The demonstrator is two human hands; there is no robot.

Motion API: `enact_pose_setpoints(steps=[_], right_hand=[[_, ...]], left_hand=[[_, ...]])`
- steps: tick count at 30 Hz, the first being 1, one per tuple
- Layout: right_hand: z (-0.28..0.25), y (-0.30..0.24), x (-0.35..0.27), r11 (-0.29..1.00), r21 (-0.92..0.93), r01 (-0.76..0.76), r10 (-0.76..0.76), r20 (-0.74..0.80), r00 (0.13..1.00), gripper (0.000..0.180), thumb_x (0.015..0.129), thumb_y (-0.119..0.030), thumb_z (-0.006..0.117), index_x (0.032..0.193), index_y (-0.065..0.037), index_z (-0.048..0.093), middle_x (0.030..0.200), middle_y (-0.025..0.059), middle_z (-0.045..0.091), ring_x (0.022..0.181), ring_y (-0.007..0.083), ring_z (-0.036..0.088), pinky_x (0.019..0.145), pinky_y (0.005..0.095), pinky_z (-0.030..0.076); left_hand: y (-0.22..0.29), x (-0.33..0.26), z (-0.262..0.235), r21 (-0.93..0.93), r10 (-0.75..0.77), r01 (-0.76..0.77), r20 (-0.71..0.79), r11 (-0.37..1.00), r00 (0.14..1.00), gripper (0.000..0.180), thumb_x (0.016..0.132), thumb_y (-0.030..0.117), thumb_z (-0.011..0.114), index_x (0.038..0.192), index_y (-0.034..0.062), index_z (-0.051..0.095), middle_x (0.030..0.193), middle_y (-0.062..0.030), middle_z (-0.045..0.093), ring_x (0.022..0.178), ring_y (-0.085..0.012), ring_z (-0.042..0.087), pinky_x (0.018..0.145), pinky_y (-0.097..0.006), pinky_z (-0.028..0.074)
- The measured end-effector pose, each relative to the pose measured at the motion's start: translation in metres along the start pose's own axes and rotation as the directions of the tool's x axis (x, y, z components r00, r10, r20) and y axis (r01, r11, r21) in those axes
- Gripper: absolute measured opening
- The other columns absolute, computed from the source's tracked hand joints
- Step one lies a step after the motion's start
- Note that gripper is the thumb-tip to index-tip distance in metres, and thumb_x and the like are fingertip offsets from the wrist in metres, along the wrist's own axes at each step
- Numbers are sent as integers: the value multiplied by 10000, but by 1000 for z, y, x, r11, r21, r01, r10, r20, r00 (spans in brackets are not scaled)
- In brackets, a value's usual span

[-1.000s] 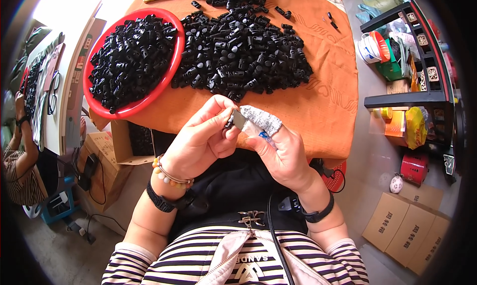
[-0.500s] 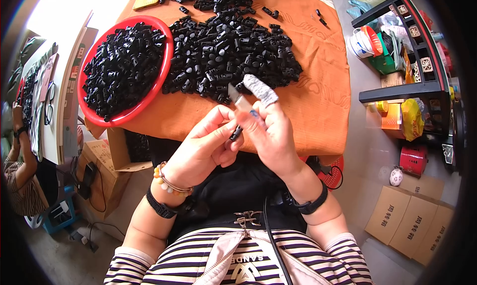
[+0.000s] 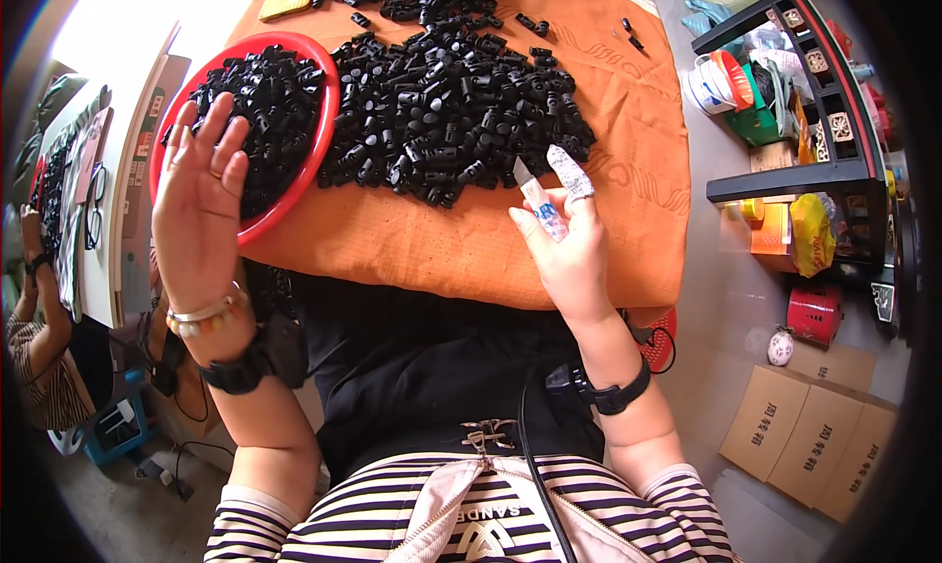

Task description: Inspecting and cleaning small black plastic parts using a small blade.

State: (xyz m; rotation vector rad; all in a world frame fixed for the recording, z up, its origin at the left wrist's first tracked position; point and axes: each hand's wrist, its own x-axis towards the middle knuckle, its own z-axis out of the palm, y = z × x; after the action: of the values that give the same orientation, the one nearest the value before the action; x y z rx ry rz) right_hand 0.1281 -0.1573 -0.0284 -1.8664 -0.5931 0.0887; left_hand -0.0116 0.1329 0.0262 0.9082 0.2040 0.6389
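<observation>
Left hand swung over red basin; black parts heaped inside.

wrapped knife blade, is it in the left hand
No, the wrapped knife blade is held in the right hand, while the left hand is open with its fingers extended.

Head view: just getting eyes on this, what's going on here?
The person's right hand holds a small knife with its blade toward the pile of black cylindrical pieces; one finger wears a grey fabric cover. The left hand is open over the near-left part of a red basin heaped with similar pieces, nothing visible in its grasp. The pile lies beside the basin on an orange tablecloth.
</observation>
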Motion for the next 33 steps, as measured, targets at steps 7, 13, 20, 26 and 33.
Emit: enact_pose_setpoints(steps=[7, 13, 20, 26, 33], right_hand=[[10, -9, 10, 982, -173, 71, -68, 23, 997, 544, 768, -13, 671, 1258, -24, 434, 851, 82, 624, 714, 135, 609, 636, 268, 488], [23, -6, 16, 953, -265, 151, -141, 55, 988, 550, 761, -32, 664, 1262, -70, 440, 834, 104, 627, 666, 208, 623, 587, 314, 481], [18, -4, 10, 979, -161, 124, -106, 115, 988, 559, 762, -12, 662, 1269, -47, 428, 797, 77, 615, 652, 165, 610, 578, 289, 476], [11, -1, 1, 984, -152, 96, -78, 122, 989, 591, 757, -25, 690, 1279, -38, 414, 791, 59, 602, 660, 136, 591, 583, 269, 475], [14, -14, 7, 955, -248, 161, -144, 87, 986, 702, 709, -11, 682, 1336, -109, 381, 831, 78, 592, 685, 220, 585, 618, 330, 489]], left_hand=[[-12, -12, 1, 30, -26, 27, -29, 999, 999, 414, 927, 125, 445, 1304, -7, 337, 1117, -159, 542, 901, -187, 575, 735, -256, 498], [-56, -41, 48, 103, -333, 334, -33, 937, 943, 267, 913, 96, 464, 1163, 4, 475, 868, -46, 581, 690, -80, 540, 602, -207, 436], [-77, -58, 73, 228, -586, 564, 39, 794, 809, 226, 924, 143, 486, 1123, 38, 501, 835, -8, 569, 681, -57, 527, 614, -191, 456], [-84, -60, 80, 311, -620, 579, 44, 754, 784, 228, 926, 188, 508, 1107, 49, 509, 816, 5, 570, 660, -47, 532, 616, -185, 452], [-85, -61, 81, 320, -614, 573, 34, 754, 789, 226, 924, 187, 512, 1103, 50, 512, 815, 7, 570, 659, -47, 531, 608, -183, 446]])
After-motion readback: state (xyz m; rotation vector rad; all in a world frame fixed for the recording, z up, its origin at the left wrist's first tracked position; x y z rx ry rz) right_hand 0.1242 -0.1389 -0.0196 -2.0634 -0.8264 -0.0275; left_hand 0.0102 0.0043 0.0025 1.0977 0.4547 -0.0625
